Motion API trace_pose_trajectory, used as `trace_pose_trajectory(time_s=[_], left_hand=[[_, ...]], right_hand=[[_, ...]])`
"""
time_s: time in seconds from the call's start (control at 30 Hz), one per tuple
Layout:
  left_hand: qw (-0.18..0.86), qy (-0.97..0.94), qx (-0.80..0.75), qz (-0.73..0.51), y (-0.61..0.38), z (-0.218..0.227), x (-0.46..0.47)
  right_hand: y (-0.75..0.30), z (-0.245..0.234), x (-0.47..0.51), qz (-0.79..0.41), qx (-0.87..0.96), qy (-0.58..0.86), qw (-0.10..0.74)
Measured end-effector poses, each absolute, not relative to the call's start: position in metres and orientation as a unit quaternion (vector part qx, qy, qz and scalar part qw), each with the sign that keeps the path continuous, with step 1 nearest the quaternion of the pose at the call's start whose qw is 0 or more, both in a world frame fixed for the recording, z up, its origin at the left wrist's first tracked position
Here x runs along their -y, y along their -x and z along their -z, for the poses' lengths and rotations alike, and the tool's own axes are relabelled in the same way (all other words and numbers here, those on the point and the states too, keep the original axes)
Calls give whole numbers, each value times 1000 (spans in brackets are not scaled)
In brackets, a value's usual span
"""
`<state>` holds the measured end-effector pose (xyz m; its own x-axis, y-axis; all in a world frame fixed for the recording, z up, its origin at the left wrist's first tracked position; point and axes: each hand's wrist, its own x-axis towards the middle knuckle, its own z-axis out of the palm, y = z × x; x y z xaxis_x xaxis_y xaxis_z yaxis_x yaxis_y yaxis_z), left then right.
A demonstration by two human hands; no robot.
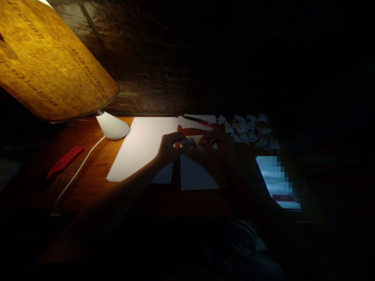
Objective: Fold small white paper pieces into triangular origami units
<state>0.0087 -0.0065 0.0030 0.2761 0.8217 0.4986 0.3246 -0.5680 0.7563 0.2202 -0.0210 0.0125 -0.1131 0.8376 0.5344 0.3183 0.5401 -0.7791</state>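
Note:
A small folded strip of white paper (188,141) is pinched between the thumb and fingers of my left hand (171,145). It is held above the table at the middle of the view. Close to its right end, my right hand (218,143) has its fingers curled and drawn together. Deep shadow covers that hand, and I cannot make out what, if anything, lies in its fingertips. Under the hands is a white sheet of paper (196,175). A larger stack of white paper (140,148) lies to the left of it.
Several folded paper pieces (249,130) are heaped at the back right. A black and red slender tool (202,121) lies behind my hands. A lit phone (278,183) is at the right, a lamp (113,127) and a red-handled tool (65,160) at the left.

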Motion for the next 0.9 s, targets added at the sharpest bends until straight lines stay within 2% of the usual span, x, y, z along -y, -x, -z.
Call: trace_pose_trajectory(time_s=[0.17, 0.5, 0.9], left_hand=[[224, -777, -368, -459, -10, 2, 6], [202, -798, -376, -426, -10, 0, 9], [179, -818, -357, -415, -8, 1, 9]], right_hand=[[-219, -10, 22, -179, 748, 369, 521], [-220, -14, 23, -201, 763, 412, 456], [-223, -7, 19, -180, 785, 377, 458]])
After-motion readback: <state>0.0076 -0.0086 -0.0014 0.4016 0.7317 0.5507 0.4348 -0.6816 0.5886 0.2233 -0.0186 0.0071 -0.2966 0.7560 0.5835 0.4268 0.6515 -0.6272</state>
